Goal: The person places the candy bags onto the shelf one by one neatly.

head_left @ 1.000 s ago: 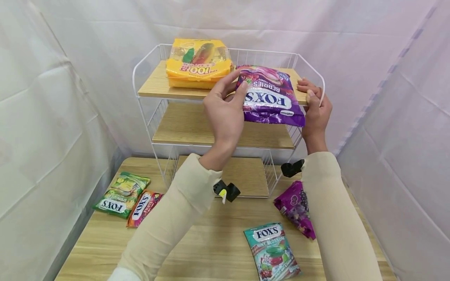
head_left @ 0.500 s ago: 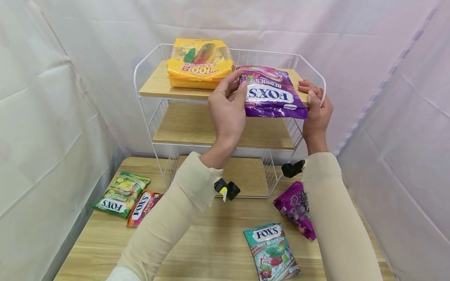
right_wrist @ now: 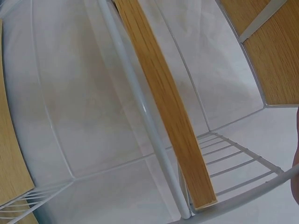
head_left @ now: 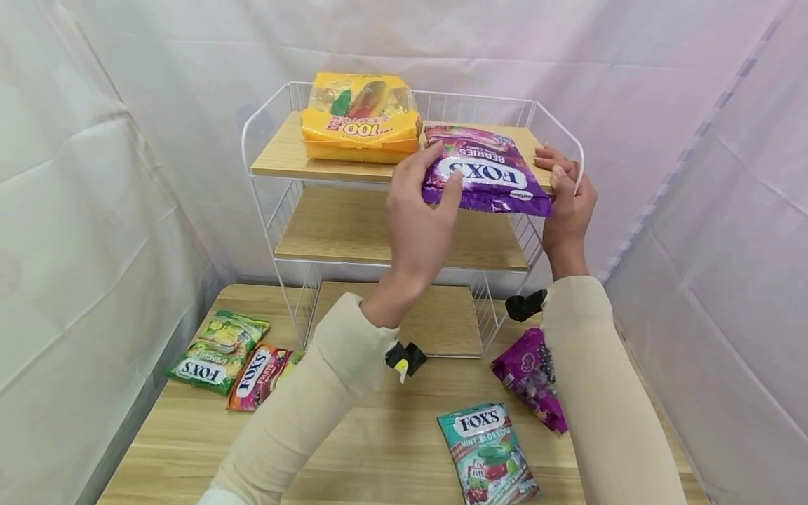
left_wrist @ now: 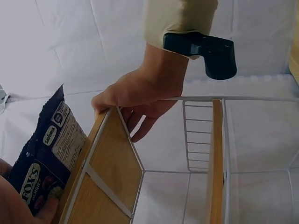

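Observation:
A purple Fox's Berries candy bag point(head_left: 482, 165) lies on the right part of the rack's top shelf, its front end jutting past the shelf edge. Over the bag's left side is my left hand point(head_left: 419, 217), thumb and fingers spread apart, with the fingertips at its surface. The left wrist view shows the same candy bag point(left_wrist: 46, 154) along the tilted board, fingers at its lower end. My right hand point(head_left: 571, 207) grips the right end of the white wire rack point(head_left: 259, 210) at the top shelf. In the left wrist view this right hand point(left_wrist: 140, 91) curls around the shelf edge.
A yellow candy pack point(head_left: 360, 130) stands on the top shelf's left. On the table point(head_left: 372, 449) lie a green Fox's bag point(head_left: 221, 351), an orange-red one point(head_left: 261, 375), a teal Mint Blossom bag point(head_left: 489, 452) and a purple bag point(head_left: 530, 379). White cloth walls point(head_left: 82, 245) surround the table.
The berries bag has settled lower on the shelf. My left hand has shifted right and down, its thumb and fingers parting from the bag's left edge. My right hand stays in place.

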Motion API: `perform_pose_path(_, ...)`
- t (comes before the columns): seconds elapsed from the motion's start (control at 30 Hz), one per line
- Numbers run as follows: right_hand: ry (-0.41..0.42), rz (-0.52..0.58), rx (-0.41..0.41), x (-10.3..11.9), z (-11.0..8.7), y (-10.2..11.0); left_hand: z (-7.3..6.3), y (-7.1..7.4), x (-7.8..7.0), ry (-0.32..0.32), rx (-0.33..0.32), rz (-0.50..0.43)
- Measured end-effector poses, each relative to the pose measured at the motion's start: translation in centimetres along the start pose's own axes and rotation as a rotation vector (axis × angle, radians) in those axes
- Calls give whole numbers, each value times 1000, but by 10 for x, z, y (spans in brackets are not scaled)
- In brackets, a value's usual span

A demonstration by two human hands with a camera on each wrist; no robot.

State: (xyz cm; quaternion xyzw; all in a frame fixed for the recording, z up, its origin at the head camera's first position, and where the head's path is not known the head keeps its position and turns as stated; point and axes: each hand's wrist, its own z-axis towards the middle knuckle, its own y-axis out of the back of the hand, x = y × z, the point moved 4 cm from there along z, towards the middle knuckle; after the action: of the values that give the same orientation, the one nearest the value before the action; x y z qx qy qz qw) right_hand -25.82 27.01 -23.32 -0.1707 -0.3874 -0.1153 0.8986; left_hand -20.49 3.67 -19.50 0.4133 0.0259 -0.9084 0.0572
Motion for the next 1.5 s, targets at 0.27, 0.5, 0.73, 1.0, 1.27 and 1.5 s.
perform_pose_path(0.27, 12, -10, 10, 1, -1, -1, -12, -3, -8, -300, 17, 176)
perform_pose_path(0.5, 5, 9, 1, 1, -1, -2, -24, -10, -20, -736, 78, 661)
perform_pose_path(0.73, -4, 30, -1, 0, -2, -1, -33, -20, -21, -895, 186, 933)
perform_pose_path(1.0, -2, 21, 9, 0, -2, -1, -29, -23, -24, -841, 251, 975)
perform_pose_path(1.27, -13, 22, 14, 1, -1, -1, -19, -30, -18, -761, 293, 1028)
perform_pose_path(1.5, -9, 3, 16, 1, -1, -1, -12, -34, -14, -735, 296, 1051)
